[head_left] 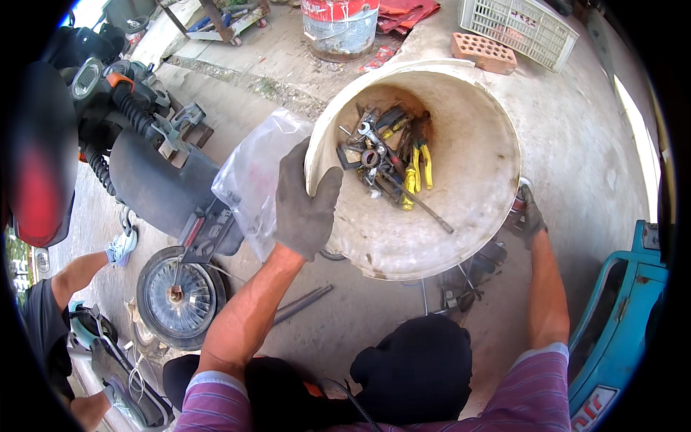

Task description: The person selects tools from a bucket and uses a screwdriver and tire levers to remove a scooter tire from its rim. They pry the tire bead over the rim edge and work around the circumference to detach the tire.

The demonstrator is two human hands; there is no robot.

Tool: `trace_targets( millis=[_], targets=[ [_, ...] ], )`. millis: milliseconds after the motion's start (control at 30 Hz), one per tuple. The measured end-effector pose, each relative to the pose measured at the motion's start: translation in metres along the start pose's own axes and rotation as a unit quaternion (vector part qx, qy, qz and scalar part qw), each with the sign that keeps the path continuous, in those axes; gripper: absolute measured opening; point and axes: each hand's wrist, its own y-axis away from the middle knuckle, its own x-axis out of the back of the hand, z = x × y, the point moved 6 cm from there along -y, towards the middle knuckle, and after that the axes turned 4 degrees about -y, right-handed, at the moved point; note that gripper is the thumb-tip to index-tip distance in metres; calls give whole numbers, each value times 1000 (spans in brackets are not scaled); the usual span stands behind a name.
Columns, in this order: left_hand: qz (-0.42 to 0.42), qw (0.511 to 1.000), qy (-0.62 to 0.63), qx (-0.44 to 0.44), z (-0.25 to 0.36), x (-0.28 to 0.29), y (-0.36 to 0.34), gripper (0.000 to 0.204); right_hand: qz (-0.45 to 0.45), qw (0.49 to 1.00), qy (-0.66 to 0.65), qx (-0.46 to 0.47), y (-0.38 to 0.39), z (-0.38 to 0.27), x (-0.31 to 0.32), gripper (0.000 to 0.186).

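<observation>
Bucket [471, 191]: head view, off-white, at about 2 o'clock from centre, tilted so its mouth faces the camera.
Left grip [306, 205]: in a dark glove, clamped on the bucket's rim at 8 to 9 o'clock, thumb over the inner side.
Right grip [531, 218]: also gloved, just beside the bucket's wall at 4 o'clock, fingers curled by a small reddish thing; I cannot tell whether they clamp it.
Tools: heaped inside the bucket, with yellow-handled pliers [427, 165] toward 3 o'clock of the pile and an open-ended wrench [368, 132] toward 11.
Plastic bag [255, 169]: clear, just beside the left grip at 10 o'clock.
Wheel [160, 297]: at 8 o'clock from centre.
Brick [479, 52]: perforated, on the floor [583, 137] at 1 o'clock, by a pale crate [520, 27].
Drum [340, 32]: red and silvery, at 12 o'clock.
</observation>
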Motion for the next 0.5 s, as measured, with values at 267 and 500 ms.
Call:
trace_targets(
  millis=[267, 500],
  targets=[
    [19, 999, -9, -31, 5, -5, 2, 60, 66, 833, 19, 550, 233, -100, -37, 49],
    [29, 996, -46, -72, 35, -11, 4, 63, -229, 763, 449, 405, 307, -52, -231, 77]
  ],
)
